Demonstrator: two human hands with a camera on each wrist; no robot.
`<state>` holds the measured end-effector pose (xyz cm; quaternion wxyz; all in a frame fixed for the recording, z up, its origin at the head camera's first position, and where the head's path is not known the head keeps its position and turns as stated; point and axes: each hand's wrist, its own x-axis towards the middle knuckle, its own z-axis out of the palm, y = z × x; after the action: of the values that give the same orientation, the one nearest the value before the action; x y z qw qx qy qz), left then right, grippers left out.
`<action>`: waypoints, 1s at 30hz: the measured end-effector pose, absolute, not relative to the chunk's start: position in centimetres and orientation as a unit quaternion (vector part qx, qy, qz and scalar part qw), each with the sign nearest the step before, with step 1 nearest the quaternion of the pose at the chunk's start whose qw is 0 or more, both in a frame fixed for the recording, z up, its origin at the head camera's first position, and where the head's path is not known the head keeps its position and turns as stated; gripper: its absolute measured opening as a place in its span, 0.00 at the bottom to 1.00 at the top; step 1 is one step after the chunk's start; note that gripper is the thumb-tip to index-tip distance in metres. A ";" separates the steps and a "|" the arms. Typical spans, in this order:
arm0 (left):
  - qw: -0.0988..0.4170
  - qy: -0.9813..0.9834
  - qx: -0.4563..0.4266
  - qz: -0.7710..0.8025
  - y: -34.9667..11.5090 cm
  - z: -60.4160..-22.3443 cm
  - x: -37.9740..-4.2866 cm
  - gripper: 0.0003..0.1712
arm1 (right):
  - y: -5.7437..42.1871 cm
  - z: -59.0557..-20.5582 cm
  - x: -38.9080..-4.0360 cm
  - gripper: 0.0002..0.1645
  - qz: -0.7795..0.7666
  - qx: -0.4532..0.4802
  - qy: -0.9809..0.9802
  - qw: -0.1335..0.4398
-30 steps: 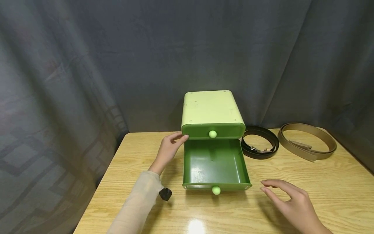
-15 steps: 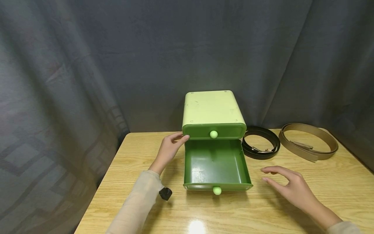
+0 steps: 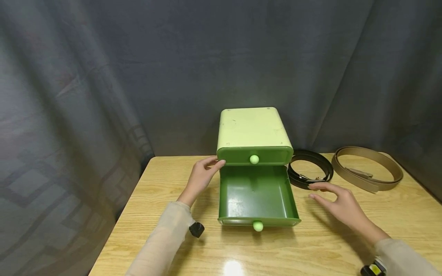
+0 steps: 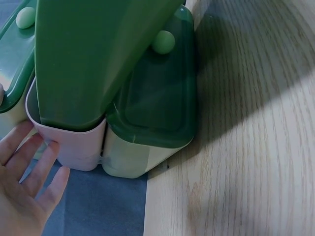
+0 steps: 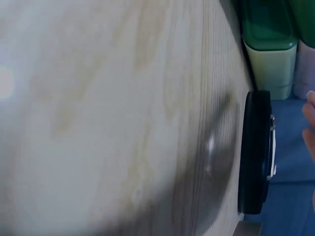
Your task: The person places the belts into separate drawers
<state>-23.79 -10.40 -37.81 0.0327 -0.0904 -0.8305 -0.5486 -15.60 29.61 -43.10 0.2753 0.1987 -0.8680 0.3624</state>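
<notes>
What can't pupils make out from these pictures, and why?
Inside of the top drawer, head view: hidden by its closed front.
Front of the bottom drawer, head view: hidden by the open middle drawer.
Most of the right hand, right wrist view: cut off by the right edge.
Black belt, head view: buckle details too small.

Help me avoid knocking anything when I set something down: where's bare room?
Bare table lies left of the left hand, in front of the open lower drawer, and right of the right hand, nearer than the tan belt. Crowded: right of the cabinet, where black belt, tan belt and right hand bunch.
</notes>
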 end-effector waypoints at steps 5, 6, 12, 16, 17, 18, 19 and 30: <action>0.034 -0.828 -0.093 -0.551 -10.4 -37.9 -23.8 0.34 | 30.3 -43.5 -16.8 0.19 0.364 0.178 -0.880 0.249; 0.035 -0.828 -0.094 -0.552 -10.3 -37.9 -23.8 0.33 | 30.4 -43.6 -17.1 0.18 0.363 0.172 -0.883 0.242; 0.037 -0.827 -0.090 -0.554 -10.3 -37.8 -23.9 0.33 | 31.1 -44.1 -18.6 0.18 0.358 0.150 -0.897 0.210; 0.038 -0.828 -0.087 -0.552 -10.2 -37.8 -24.0 0.33 | 31.5 -44.4 -19.8 0.21 0.348 0.152 -0.904 0.198; 0.038 -0.828 -0.087 -0.553 -10.2 -37.8 -24.0 0.33 | 31.5 -44.5 -20.0 0.21 0.343 0.151 -0.906 0.196; 0.038 -0.827 -0.086 -0.554 -10.3 -37.9 -24.0 0.33 | 31.5 -44.5 -20.2 0.22 0.342 0.150 -0.908 0.192; 0.037 -0.827 -0.086 -0.554 -10.3 -37.9 -24.0 0.32 | 31.6 -44.6 -20.4 0.23 0.340 0.147 -0.910 0.188; 0.035 -0.825 -0.087 -0.557 -10.4 -38.1 -24.0 0.33 | 32.0 -45.1 -21.9 0.28 0.339 0.141 -0.920 0.137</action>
<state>-23.98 -10.39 -38.11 0.0345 -0.0872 -0.8251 -0.5571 -21.91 31.98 -45.13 0.1368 0.1410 -0.9202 0.3385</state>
